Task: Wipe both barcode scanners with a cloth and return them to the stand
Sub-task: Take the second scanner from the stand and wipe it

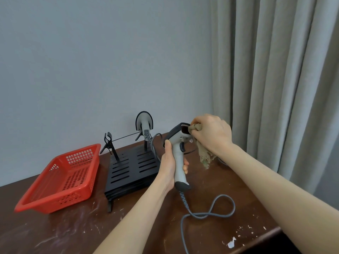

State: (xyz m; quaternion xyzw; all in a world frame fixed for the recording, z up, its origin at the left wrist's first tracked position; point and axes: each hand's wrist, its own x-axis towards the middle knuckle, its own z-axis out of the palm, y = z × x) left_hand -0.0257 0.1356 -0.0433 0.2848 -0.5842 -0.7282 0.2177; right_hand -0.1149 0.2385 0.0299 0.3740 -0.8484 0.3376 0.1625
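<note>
My left hand (169,165) grips the handle of a grey barcode scanner (178,153), holding it upright above the table. My right hand (212,133) holds a frayed beige cloth (203,154) bunched against the scanner's dark front window, and the cloth's loose end hangs below the hand. The scanner's grey cable (209,213) loops on the table. A second grey scanner (145,125) sits head up in the right cradle of the black stand (132,169). The stand's left cradle (108,142) holds nothing.
A red plastic basket (60,178) sits left of the stand on the scuffed brown table (73,233). A grey wall rises behind, and a grey curtain (275,79) hangs at the right. The table's edge runs along the lower right.
</note>
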